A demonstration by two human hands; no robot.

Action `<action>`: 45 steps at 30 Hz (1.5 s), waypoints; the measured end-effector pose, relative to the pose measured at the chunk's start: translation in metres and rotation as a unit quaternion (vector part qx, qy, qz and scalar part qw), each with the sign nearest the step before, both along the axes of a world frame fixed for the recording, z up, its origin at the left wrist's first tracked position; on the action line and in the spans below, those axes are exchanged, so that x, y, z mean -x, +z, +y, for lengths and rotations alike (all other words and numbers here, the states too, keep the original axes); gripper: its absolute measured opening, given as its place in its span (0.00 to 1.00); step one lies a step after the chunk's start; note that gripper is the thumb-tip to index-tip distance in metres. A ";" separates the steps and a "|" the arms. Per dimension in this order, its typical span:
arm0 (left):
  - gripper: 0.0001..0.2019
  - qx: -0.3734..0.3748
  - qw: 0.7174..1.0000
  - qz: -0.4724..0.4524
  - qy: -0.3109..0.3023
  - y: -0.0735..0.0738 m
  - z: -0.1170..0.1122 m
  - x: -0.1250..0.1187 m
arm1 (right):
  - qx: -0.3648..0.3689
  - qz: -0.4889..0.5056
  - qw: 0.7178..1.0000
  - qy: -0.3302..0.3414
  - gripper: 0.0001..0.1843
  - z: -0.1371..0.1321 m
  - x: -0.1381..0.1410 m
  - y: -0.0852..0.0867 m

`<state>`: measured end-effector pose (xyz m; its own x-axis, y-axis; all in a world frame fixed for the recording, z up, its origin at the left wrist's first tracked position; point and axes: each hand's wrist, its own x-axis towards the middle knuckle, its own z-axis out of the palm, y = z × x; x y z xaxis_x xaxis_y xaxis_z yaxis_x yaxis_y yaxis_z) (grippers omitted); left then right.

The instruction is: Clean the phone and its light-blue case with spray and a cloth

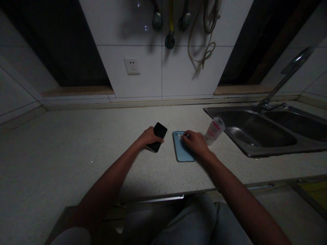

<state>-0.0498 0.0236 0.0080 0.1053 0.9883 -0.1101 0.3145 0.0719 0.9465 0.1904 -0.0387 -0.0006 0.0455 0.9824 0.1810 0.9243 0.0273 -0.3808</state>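
In the head view, a black-screened smartphone (158, 132) is held at a slant by my left hand (148, 136), with the thumb across the front and the other fingers round the far side. To its right is a light blue phone case (182, 153), lying at the counter with its camera cutouts at the top. My right hand (196, 141) is closed over the case's upper right edge, its fingers pinched beside the cutouts. The palm hides part of the case. Just beyond that hand is a translucent plastic cup (215, 129) with pink-red print.
A speckled pale countertop (76, 149) stretches across the view. The double steel sink (258, 131) and its faucet (283, 78) are on the right. A socket (132, 66) is on the tiled wall, below valves and hanging hoses (204, 51). A drawer handle (160, 200) lies under the front edge.
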 end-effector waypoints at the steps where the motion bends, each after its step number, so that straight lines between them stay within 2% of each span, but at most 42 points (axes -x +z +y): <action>1: 0.19 0.012 1.000 -0.017 -0.023 -0.001 0.000 -0.001 | -0.001 0.001 1.000 0.001 0.14 0.000 0.000 0.000; 5: 0.20 0.063 0.990 -0.097 -0.086 -0.001 -0.007 -0.012 | -0.027 0.019 0.999 0.005 0.13 0.001 -0.002 -0.004; 9: 0.26 0.138 0.938 -0.295 -0.117 -0.001 -0.019 -0.029 | -0.087 0.128 0.988 0.025 0.15 0.005 -0.003 -0.009; 12: 0.22 0.154 0.906 -0.375 -0.123 -0.006 -0.027 -0.041 | -0.137 0.264 0.954 0.045 0.17 0.010 -0.002 -0.012; 14: 0.19 0.174 0.887 -0.405 -0.138 -0.012 -0.032 -0.048 | -0.153 0.363 0.918 0.037 0.18 0.013 -0.001 -0.013; 16: 0.17 0.225 0.859 -0.431 -0.158 -0.016 -0.036 -0.053 | -0.158 0.446 0.881 0.017 0.18 0.013 0.001 -0.012; 19: 0.25 0.305 0.807 -0.464 -0.200 -0.019 -0.040 -0.057 | -0.182 0.492 0.852 0.012 0.20 0.012 0.002 -0.008; 22: 0.33 0.322 0.775 -0.487 -0.242 -0.018 -0.042 -0.058 | -0.253 0.422 0.871 0.017 0.16 0.010 0.001 -0.006; 25: 0.37 0.315 0.764 -0.495 -0.269 -0.019 -0.043 -0.058 | -0.312 0.296 0.902 0.036 0.10 0.011 -0.003 -0.007; 28: 0.38 0.308 0.762 -0.498 -0.278 -0.019 -0.046 -0.060 | -0.322 0.196 0.922 0.087 0.10 0.013 -0.006 -0.011; 31: 0.39 0.305 0.760 -0.509 -0.264 -0.018 -0.048 -0.062 | -0.315 0.133 0.928 0.145 0.12 0.013 -0.003 -0.015; 35: 0.38 0.305 0.757 -0.534 -0.223 -0.015 -0.049 -0.065 | -0.263 0.100 0.926 0.251 0.19 0.011 0.007 -0.018; 40: 0.39 0.316 0.756 -0.553 -0.150 -0.014 -0.045 -0.061 | -0.235 0.086 0.894 0.373 0.20 0.003 0.013 -0.015; 45: 0.39 0.275 0.762 -0.577 -0.102 -0.009 -0.042 -0.055 | -0.239 0.080 0.882 0.397 0.16 -0.004 0.011 -0.007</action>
<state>0.0055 -0.0180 -0.0013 0.5913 0.7761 -0.2189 -0.6466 0.6186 0.4464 0.1794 -0.0431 -0.0077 -0.5614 0.5291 0.6363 0.4765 0.8353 -0.2742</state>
